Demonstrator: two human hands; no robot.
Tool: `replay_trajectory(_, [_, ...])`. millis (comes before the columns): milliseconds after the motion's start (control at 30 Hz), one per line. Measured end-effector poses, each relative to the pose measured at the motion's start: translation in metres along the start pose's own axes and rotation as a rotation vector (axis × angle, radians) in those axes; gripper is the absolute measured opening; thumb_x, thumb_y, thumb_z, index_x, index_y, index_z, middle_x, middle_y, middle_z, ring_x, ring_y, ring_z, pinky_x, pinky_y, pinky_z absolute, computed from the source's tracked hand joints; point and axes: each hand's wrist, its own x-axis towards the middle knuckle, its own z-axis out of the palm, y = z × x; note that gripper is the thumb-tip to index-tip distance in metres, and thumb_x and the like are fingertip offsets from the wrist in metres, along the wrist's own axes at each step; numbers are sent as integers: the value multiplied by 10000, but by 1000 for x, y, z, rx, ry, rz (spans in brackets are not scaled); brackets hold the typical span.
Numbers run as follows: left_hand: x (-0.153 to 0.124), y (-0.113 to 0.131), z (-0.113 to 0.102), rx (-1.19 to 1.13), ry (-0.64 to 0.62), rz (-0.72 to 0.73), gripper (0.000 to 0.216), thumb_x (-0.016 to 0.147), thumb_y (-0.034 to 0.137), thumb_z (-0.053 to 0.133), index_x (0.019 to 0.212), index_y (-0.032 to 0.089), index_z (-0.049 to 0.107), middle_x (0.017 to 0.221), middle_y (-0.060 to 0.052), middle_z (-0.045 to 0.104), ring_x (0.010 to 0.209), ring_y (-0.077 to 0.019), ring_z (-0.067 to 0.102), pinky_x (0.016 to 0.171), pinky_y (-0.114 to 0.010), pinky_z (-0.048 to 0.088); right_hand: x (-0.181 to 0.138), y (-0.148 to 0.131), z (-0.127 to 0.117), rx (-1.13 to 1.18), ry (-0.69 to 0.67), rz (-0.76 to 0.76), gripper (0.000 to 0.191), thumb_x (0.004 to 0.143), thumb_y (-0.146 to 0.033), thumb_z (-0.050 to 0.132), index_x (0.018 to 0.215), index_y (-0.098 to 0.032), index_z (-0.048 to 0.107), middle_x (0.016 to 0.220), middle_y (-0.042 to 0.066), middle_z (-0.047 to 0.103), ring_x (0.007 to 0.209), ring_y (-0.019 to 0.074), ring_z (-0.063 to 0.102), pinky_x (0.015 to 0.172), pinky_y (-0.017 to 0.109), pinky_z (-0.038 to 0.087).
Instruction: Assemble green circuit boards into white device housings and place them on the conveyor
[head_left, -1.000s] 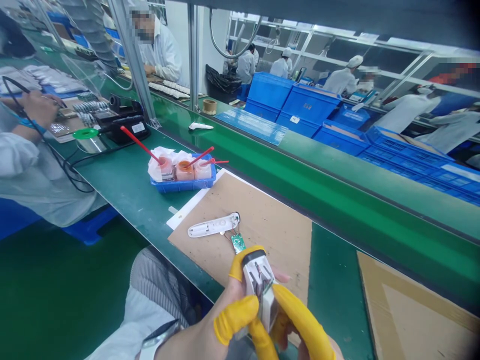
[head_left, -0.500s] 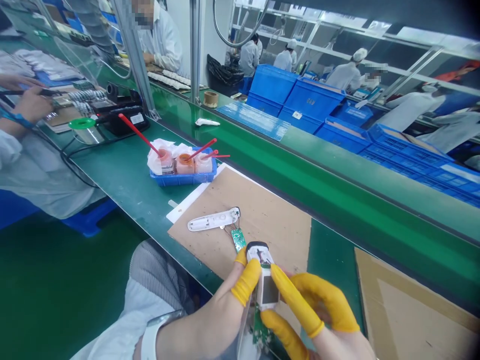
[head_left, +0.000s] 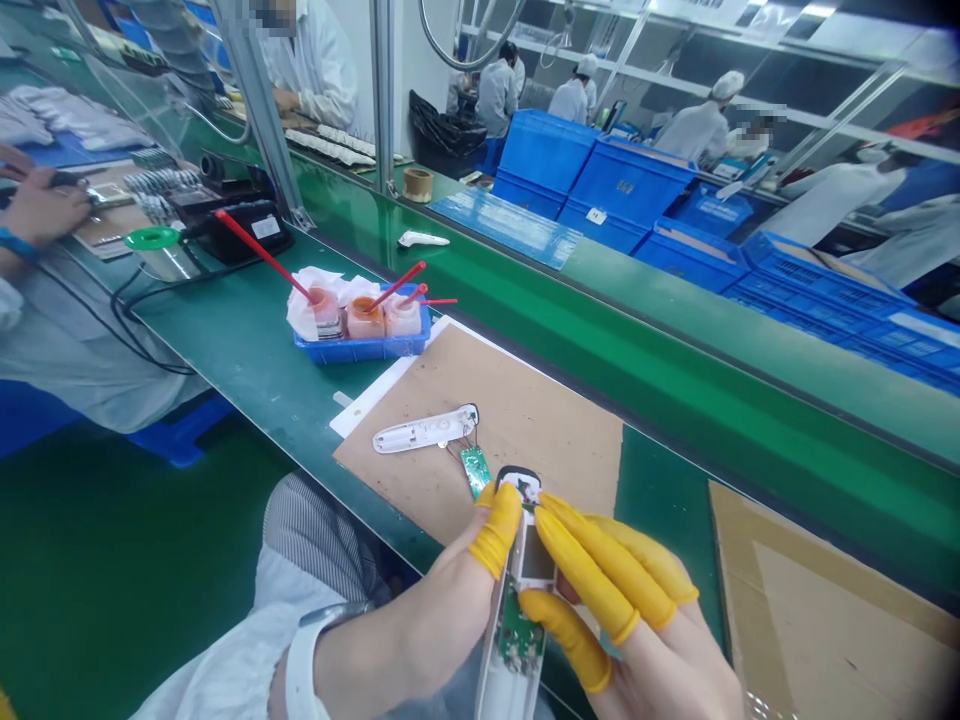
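Both my hands hold a long white device shell (head_left: 517, 590) with a small screen and a green circuit board showing inside. My left hand (head_left: 442, 610), yellow cots on its fingertips, grips the shell's left side. My right hand (head_left: 637, 620) closes its yellow-capped fingers on the right side and underneath. A matching white shell half (head_left: 424, 432) lies on the brown cardboard mat (head_left: 540, 420), wired to a small green board (head_left: 475, 468) just beyond my fingertips.
A blue tray (head_left: 360, 348) with three jars of orange paste and red sticks stands behind the mat. A green conveyor (head_left: 675, 340) runs past, with blue crates beyond. A co-worker's hand (head_left: 41, 205) works at the left near a black unit (head_left: 240, 225). Another cardboard sheet (head_left: 832, 610) lies at right.
The shell has been lowered and turned lengthwise, so its screen and inner board now face up. My right fingers have stretched along its right side.
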Motion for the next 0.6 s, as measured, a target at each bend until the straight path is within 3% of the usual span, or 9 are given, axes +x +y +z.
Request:
replay_trajectory(100, [0, -1, 1, 47, -4, 40, 584, 825, 598, 477, 1212, 160, 488, 1189, -122, 621, 1206, -252, 518, 1078, -437, 344, 3, 4, 2, 15, 17, -27, 606, 882, -272, 590, 1427, -193, 337, 1175, 91, 629, 1028, 267, 544, 810, 399, 463])
replay_trajectory(200, [-1, -4, 0, 82, 18, 36, 760, 705, 683, 569, 1250, 169, 442, 1287, -135, 559, 1274, -277, 452, 1107, -451, 313, 6, 4, 1, -36, -12, -44, 468, 888, -270, 581, 1330, -166, 465, 1117, 95, 660, 1001, 263, 551, 819, 408, 435])
replay_trajectory(300, [-2, -6, -1, 212, 50, 51, 698, 713, 650, 590, 1237, 213, 443, 1316, -110, 541, 1296, -263, 436, 1113, -459, 310, 9, 1, 1, -62, 12, -43, 271, 887, -241, 579, 1143, -154, 575, 1018, 101, 689, 960, 251, 566, 802, 392, 437])
replay_trajectory(367, [0, -6, -1, 298, 86, 85, 612, 720, 600, 624, 1180, 225, 477, 1252, -93, 588, 1293, -260, 445, 1076, -446, 365, 11, -2, 3, -43, 36, 10, 256, 890, -237, 573, 1135, -162, 569, 992, 102, 687, 949, 242, 586, 778, 373, 471])
replay_trajectory(433, [3, -4, 1, 309, 116, 111, 570, 710, 591, 639, 1108, 207, 501, 1105, -91, 662, 1228, -274, 518, 968, -418, 471, 11, -5, 6, 58, 44, 125, 343, 897, -298, 566, 1221, -194, 521, 1001, 90, 679, 928, 233, 619, 749, 356, 519])
replay_trajectory(500, [6, -2, 3, 279, 115, 135, 556, 710, 617, 615, 1034, 177, 511, 948, -97, 705, 1083, -281, 625, 823, -379, 545, 9, -7, 9, 277, 124, 341, 431, 879, -383, 585, 1272, -242, 478, 1041, 71, 662, 882, 209, 647, 729, 327, 556])
replay_trajectory(600, [7, 0, 5, 257, 121, 226, 515, 737, 639, 563, 916, 158, 525, 827, -101, 720, 880, -259, 699, 715, -352, 568, 3, -10, 13, 628, 262, 663, 323, 860, -381, 614, 1158, -284, 537, 1014, 25, 654, 802, 142, 659, 671, 220, 562])
